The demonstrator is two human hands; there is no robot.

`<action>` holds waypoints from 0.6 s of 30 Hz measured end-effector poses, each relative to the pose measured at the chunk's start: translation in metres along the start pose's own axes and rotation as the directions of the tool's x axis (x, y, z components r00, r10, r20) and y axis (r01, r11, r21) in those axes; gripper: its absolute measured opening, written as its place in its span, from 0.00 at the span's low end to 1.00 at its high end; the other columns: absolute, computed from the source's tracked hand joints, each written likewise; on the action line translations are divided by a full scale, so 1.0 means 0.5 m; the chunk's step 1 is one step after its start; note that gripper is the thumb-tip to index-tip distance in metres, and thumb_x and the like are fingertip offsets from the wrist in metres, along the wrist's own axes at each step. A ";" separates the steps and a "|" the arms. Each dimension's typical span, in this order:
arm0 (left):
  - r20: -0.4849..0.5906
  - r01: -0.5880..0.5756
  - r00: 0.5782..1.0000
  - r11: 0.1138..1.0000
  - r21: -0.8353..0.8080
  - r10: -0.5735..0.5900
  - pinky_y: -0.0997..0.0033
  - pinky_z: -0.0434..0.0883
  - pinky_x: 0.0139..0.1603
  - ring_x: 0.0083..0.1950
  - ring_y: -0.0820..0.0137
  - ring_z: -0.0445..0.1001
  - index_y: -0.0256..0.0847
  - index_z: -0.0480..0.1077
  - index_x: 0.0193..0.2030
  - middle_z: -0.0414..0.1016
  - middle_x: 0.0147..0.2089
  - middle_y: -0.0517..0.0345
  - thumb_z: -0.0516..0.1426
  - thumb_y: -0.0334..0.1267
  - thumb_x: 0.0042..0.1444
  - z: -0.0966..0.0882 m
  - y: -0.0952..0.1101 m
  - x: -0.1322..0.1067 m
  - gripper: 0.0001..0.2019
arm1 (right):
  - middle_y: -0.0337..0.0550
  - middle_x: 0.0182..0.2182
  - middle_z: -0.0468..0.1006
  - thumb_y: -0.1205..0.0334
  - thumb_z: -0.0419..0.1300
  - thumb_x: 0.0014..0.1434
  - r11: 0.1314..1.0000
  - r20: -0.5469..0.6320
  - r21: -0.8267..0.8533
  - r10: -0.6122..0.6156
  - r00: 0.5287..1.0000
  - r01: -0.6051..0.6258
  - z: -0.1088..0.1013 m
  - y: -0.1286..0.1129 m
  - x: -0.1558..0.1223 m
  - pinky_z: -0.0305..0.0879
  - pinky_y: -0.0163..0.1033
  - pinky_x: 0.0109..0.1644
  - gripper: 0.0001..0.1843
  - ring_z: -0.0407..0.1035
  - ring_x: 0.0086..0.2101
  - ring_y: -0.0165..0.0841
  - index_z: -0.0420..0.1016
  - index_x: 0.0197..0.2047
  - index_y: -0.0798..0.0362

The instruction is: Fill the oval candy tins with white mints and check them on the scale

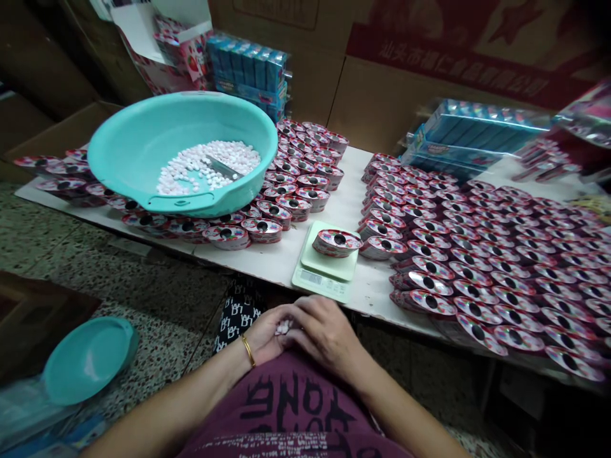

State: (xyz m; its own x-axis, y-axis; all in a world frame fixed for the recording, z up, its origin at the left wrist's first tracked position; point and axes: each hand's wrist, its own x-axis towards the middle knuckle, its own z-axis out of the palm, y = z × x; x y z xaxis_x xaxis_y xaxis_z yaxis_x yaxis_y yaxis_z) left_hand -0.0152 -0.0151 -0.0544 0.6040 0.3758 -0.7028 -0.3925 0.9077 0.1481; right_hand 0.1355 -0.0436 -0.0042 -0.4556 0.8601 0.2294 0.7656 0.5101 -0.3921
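In front of my lap, my left hand is cupped around several small white candies. My right hand meets it from the other side, its curled fingers reaching over the left fingers at the candies; what its fingertips grip is hidden. Just beyond my hands, a pale green kitchen scale lies at the table's front edge. Standing on its plate is a small red and white oval container with a dark round hole in its top.
A large turquoise basin with white candies and a metal scoop rests on more containers at left. Rows of matching containers cover the right side. Blue packs stand behind; a smaller turquoise basin sits low at left.
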 end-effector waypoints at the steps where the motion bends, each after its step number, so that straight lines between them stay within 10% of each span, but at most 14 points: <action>1: 0.003 0.012 1.000 1.000 0.019 -0.012 0.85 0.49 0.13 0.17 0.83 0.59 0.33 0.66 0.28 0.63 0.20 0.62 0.56 0.34 0.47 -0.001 0.001 0.000 0.06 | 0.48 0.45 0.67 0.59 0.50 0.57 0.998 -0.055 -0.045 0.035 0.998 -0.038 -0.021 0.018 0.008 0.55 0.42 0.45 0.19 0.58 0.44 0.36 0.61 0.51 0.54; 6: -0.039 0.018 0.999 0.997 0.073 -0.015 0.87 0.46 0.13 0.18 0.84 0.58 0.33 0.66 0.31 0.63 0.22 0.60 0.56 0.38 0.47 -0.003 0.002 -0.002 0.09 | 0.50 0.49 0.63 0.61 0.52 0.54 0.910 -0.191 -0.304 0.232 0.954 -0.282 -0.101 0.134 0.067 0.53 0.46 0.48 0.25 0.56 0.48 0.41 0.56 0.55 0.52; 12: -0.102 -0.039 0.994 0.999 0.014 0.040 0.87 0.45 0.13 0.16 0.85 0.56 0.34 0.66 0.30 0.62 0.21 0.61 0.58 0.39 0.45 -0.016 0.016 0.012 0.10 | 0.45 0.39 0.69 0.70 0.49 0.51 0.915 -0.168 -0.312 0.211 0.963 -0.255 -0.163 0.253 0.161 0.58 0.37 0.40 0.22 0.62 0.39 0.34 0.59 0.51 0.52; 18: -0.116 -0.066 0.991 0.998 0.010 0.067 0.83 0.50 0.13 0.14 0.82 0.56 0.34 0.66 0.23 0.60 0.16 0.60 0.56 0.38 0.47 -0.039 0.048 0.022 0.09 | 0.52 0.42 0.67 0.69 0.49 0.51 0.739 -0.435 -0.342 0.422 0.795 -0.580 -0.222 0.427 0.322 0.56 0.39 0.42 0.20 0.62 0.41 0.38 0.61 0.49 0.57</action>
State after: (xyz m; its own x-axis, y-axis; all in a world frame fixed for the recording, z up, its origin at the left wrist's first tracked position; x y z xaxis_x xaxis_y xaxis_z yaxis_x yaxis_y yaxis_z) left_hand -0.0314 0.0070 -0.0720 0.4914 0.4116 -0.7675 -0.4250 0.8826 0.2011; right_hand 0.2758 0.2043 0.0481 0.1586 0.9006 0.4048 0.9857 -0.1205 -0.1182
